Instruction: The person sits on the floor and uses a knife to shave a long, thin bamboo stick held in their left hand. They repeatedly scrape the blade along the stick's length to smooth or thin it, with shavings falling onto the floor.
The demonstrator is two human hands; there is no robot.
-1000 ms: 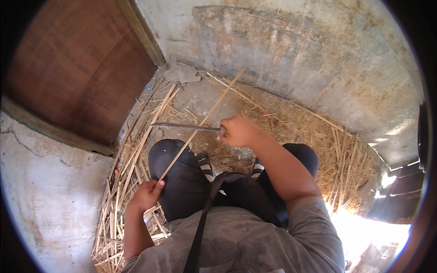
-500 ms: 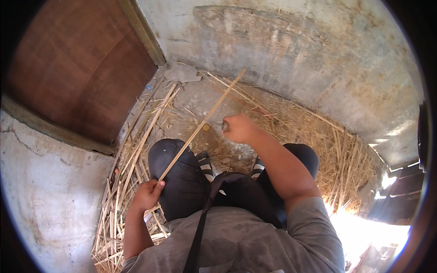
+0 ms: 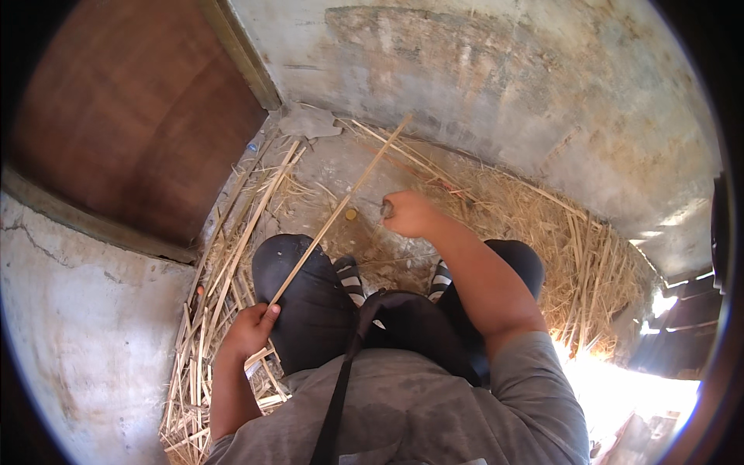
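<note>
My left hand point(image 3: 248, 332) is closed round the near end of a long thin bamboo strip point(image 3: 341, 208), beside my left knee. The strip slants up and away to the right, over the knee, with its far end towards the back wall. My right hand point(image 3: 411, 215) is a closed fist, to the right of the strip and apart from it. Out of the fist shows the rounded, brownish-grey end of a tool handle point(image 3: 386, 208); the rest of that tool is hidden or too blurred to make out.
Many split strips point(image 3: 203, 341) lie in a pile along my left side. Fine shavings point(image 3: 535, 213) cover the floor to the right, with more strips point(image 3: 580, 263) on them. A brown door panel point(image 3: 139, 116) is at the left, a stained wall point(image 3: 496, 85) ahead. A small yellow disc point(image 3: 351, 214) lies on the floor.
The strip's far end has shifted slightly left and towards me. My right hand has moved a little, staying beside the strip. Both hands keep their holds.
</note>
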